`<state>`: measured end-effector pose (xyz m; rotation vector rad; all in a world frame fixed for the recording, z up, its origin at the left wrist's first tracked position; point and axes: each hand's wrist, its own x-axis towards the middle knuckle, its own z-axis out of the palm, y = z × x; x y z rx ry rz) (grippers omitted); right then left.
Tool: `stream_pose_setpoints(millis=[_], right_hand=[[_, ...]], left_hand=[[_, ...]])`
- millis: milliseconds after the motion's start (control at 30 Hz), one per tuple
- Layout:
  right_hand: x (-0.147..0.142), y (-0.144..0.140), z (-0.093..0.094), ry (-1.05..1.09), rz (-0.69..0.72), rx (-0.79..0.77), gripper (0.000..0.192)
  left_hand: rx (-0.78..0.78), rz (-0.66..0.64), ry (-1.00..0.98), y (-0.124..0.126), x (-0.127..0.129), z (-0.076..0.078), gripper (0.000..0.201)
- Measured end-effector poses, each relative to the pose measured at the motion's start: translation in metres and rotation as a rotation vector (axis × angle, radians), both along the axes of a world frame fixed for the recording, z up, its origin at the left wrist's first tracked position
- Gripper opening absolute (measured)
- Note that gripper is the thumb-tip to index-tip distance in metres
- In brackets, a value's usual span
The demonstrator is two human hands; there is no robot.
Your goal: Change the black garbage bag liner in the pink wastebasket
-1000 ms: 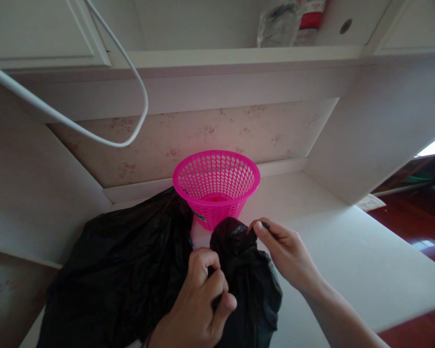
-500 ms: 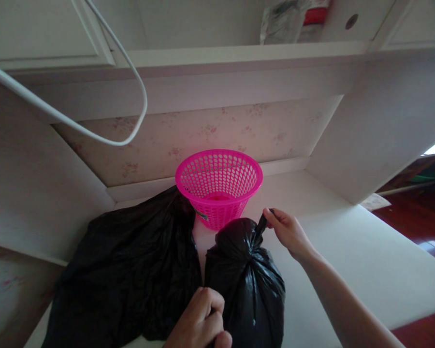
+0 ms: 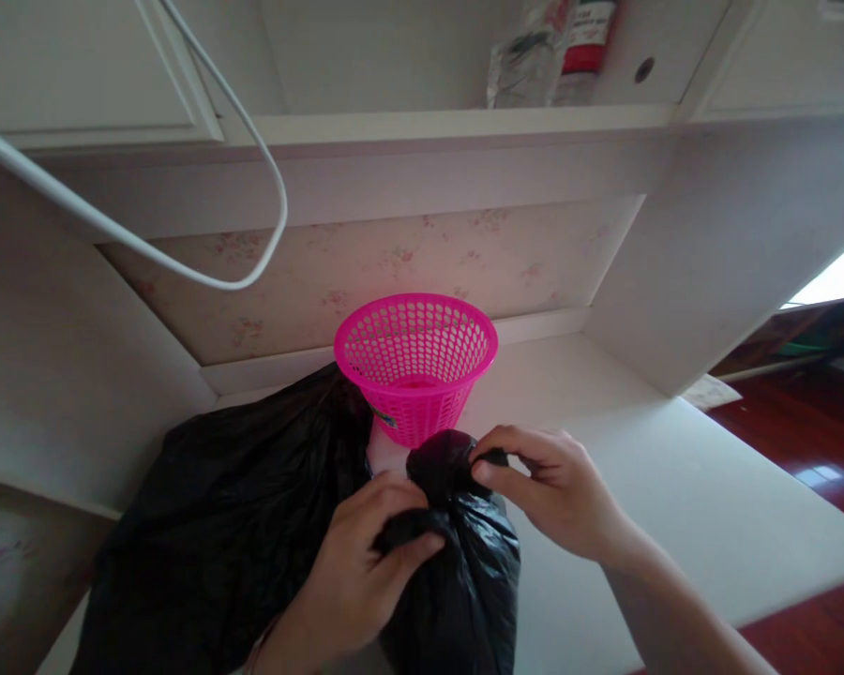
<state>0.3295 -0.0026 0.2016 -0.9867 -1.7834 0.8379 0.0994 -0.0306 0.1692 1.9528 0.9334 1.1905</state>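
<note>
A small black plastic bag (image 3: 457,581) stands on the white desk (image 3: 661,487), bunched at its top. My left hand (image 3: 358,572) grips the bag's left side near the gathered top. My right hand (image 3: 549,487) pinches the top of the same bag from the right. Just behind the bag sits a pink perforated plastic basket (image 3: 416,366), upright and apparently empty.
A larger black plastic bag (image 3: 232,525) lies spread over the desk's left part. A white cable (image 3: 183,267) loops down from the upper left. On the shelf above stand a clear plastic wrapper (image 3: 524,56) and a red-labelled container (image 3: 587,47). Red wooden floor (image 3: 808,441) shows at right.
My left hand came up from the bag's lower side to its top. My right hand moved back in toward the gathered top, so both hands now meet there.
</note>
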Motion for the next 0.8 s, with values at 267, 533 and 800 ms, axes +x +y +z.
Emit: stream_pose_setpoints(millis=[267, 533, 800], right_hand=[[-0.012, -0.001, -0.002, 0.242, 0.089, 0.041, 0.019], [-0.008, -0.003, -0.031, -0.045, 0.294, -0.072, 0.061], [-0.024, -0.009, -0.053, -0.147, 0.228, -0.073, 0.026]], left_hand=[[0.115, -0.048, 0.025, 0.031, 0.02, 0.007, 0.009], [0.126, 0.121, -0.097, 0.025, 0.023, 0.019, 0.02], [-0.048, 0.251, -0.272, 0.028, 0.023, 0.01, 0.013]])
